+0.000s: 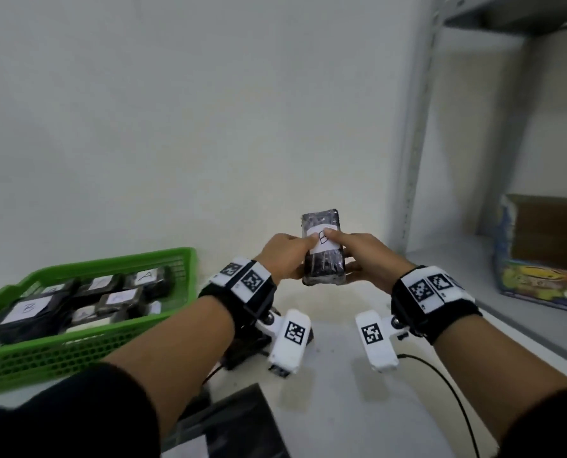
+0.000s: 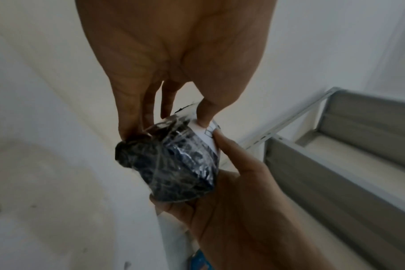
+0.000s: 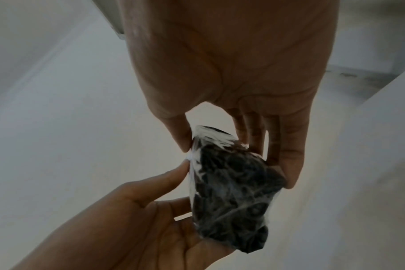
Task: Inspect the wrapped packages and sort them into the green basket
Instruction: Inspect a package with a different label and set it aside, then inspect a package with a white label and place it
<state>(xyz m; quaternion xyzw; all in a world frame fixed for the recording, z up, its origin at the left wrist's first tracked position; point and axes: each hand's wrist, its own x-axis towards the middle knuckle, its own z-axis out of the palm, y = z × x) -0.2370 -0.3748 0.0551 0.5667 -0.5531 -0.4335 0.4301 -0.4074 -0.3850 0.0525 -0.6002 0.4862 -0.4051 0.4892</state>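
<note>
A dark package [image 1: 323, 259] wrapped in clear film, with a white label marked "B", is held upright above the white table between both hands. My left hand [image 1: 287, 256] grips its left side, thumb on the label. My right hand [image 1: 363, 256] grips its right side, thumb also on the label. The left wrist view shows the package [image 2: 173, 164] pinched between my left hand [image 2: 173, 73] and my right hand [image 2: 243, 210]. From the right wrist the package [image 3: 231, 191] is seen end-on. The green basket [image 1: 110, 338] sits at the left and holds several labelled wrapped packages [image 1: 27, 312].
A grey metal shelf rack [image 1: 417, 160] stands at the right, with a colourful cardboard box [image 1: 546, 252] on its shelf. A dark flat object [image 1: 229, 424] lies at the table's near edge. A black cable [image 1: 447, 385] runs across the table.
</note>
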